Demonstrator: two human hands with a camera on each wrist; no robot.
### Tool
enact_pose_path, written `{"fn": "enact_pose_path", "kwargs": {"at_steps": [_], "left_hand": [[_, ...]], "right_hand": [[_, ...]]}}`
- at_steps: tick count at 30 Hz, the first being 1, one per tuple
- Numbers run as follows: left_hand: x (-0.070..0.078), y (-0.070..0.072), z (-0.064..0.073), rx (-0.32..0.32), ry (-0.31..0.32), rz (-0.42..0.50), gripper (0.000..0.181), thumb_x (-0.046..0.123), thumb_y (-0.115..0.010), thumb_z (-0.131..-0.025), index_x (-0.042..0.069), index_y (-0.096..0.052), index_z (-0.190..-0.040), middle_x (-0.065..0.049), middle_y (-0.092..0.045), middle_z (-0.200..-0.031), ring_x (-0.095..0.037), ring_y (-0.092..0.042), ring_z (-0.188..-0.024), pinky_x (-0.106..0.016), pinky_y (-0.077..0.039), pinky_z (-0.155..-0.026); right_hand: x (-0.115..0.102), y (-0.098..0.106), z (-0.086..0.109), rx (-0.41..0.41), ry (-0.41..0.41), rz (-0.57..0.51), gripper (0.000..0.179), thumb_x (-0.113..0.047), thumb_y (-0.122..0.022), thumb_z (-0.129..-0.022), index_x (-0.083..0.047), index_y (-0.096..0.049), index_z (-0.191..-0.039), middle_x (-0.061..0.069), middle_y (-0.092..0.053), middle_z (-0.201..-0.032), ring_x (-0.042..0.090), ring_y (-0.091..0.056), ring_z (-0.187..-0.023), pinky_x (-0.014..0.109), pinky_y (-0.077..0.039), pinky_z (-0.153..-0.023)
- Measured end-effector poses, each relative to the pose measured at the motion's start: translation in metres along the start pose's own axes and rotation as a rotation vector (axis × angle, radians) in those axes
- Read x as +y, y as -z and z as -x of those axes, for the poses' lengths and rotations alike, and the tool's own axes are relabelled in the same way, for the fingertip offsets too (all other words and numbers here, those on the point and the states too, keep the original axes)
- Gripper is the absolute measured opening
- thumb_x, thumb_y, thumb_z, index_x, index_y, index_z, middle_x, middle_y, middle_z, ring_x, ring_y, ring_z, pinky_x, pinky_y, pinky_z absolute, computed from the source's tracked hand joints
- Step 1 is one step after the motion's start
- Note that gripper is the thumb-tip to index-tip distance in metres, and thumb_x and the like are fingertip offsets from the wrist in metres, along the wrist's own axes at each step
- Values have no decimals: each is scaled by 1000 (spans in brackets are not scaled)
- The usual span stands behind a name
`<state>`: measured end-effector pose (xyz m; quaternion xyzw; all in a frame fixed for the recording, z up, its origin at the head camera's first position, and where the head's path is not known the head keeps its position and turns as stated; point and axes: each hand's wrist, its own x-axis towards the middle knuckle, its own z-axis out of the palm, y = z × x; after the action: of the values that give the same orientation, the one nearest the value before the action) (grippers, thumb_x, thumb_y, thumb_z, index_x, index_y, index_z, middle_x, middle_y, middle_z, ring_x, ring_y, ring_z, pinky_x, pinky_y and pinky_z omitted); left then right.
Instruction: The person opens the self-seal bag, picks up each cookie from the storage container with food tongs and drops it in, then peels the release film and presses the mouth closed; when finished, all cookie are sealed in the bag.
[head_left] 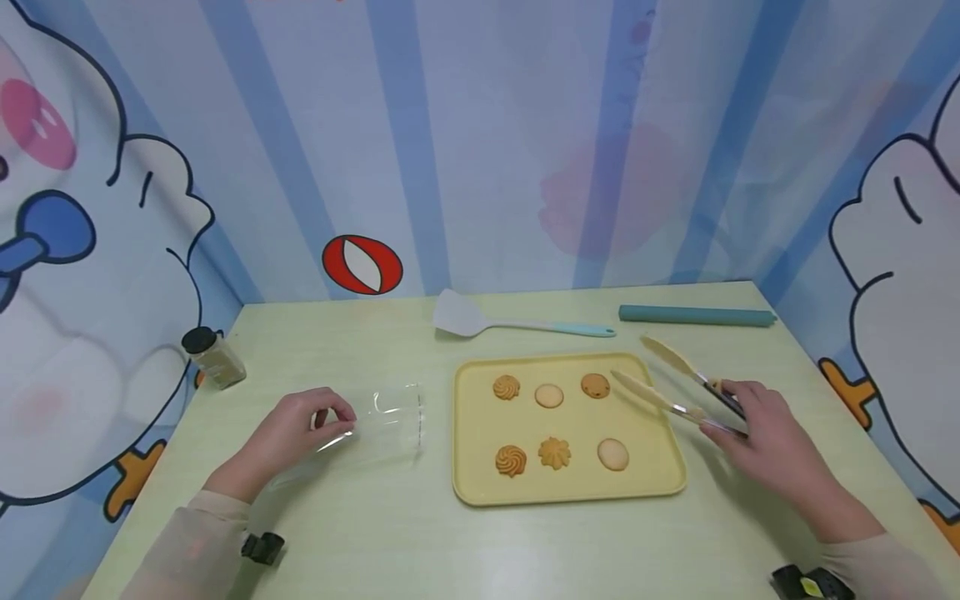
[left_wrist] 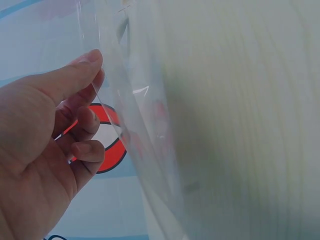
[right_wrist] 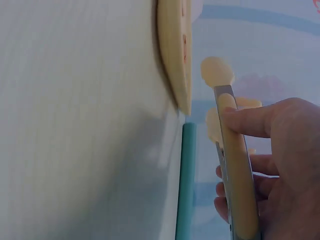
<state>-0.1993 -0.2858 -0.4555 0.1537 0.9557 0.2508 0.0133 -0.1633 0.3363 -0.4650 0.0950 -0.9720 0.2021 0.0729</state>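
Note:
Thumb and forefinger of my left hand (head_left: pixel 303 425) pinch the edge of a clear plastic bag (head_left: pixel 386 425), left of the tray. In the left wrist view the bag's film (left_wrist: pixel 145 115) hangs from the fingertips, its other fingers loosely bent. My right hand (head_left: pixel 772 442) grips food tongs (head_left: pixel 686 408) with cream-coloured tips, held with the arms spread over the tray's right edge. On the yellow tray (head_left: pixel 570 493) lie several cookies in two rows; a chip-dotted round cookie (head_left: pixel 596 386) is nearest the tongs' tip. In the right wrist view, thumb and fingers wrap the tongs (right_wrist: pixel 237 175).
Behind the tray lies a spatula (head_left: pixel 461 315) with a pale blue handle. A green rolling pin (head_left: pixel 697 316) rests near the back right edge. At the far left stands a small jar (head_left: pixel 215 358) with a black lid. A patterned curtain (head_left: pixel 495 150) borders the table's back.

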Motion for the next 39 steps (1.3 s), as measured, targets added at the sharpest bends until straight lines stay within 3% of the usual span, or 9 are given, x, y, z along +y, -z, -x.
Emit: {"fn": "enact_pose_path", "kwargs": {"at_steps": [4,11,22,33,39], "left_hand": [[0,-1,-1,-7,3,0,11,17,-81,-90,21,-76,-99,9,-66,-90,-14,-52,-78,-25,-43,-66],[-2,-1,-1,-5,7,-11,11,17,-81,-90,22,-76,-99,9,-66,-90,-14,-52,-78,-25,-43,-66],[-3,-3,-2,18,-54,-15,9,18,-81,-90,22,-76,-96,13,-66,-90,-10,-52,-77,-24,-44,-66],[2,-9,-6,21,-78,-9,11,17,-81,-90,22,-75,-97,12,-67,-92,-9,-52,-77,-24,-45,-67],[0,-11,-6,27,-91,-10,11,17,-81,-90,22,-76,-97,13,-68,-92,-8,-52,-77,-24,-45,-67]], "right_hand": [[-22,-2,-5,-45,45,33,67,-39,-71,-98,8,-49,-142,29,-52,-138,48,-48,-123,66,-45,-95],[-59,-7,-20,-28,178,49,57,-33,-76,-95,0,-56,-137,20,-60,-133,40,-56,-121,59,-51,-94],[-105,-28,-51,-57,378,151,54,-32,-76,-95,0,-60,-136,14,-63,-130,31,-61,-115,49,-54,-92],[-117,-38,-68,-106,365,181,49,-30,-74,-97,-1,-62,-134,14,-64,-126,31,-61,-115,49,-54,-93],[-117,-44,-74,-88,376,202,42,-29,-71,-99,-2,-63,-131,12,-65,-121,30,-62,-110,48,-54,-91]]}}
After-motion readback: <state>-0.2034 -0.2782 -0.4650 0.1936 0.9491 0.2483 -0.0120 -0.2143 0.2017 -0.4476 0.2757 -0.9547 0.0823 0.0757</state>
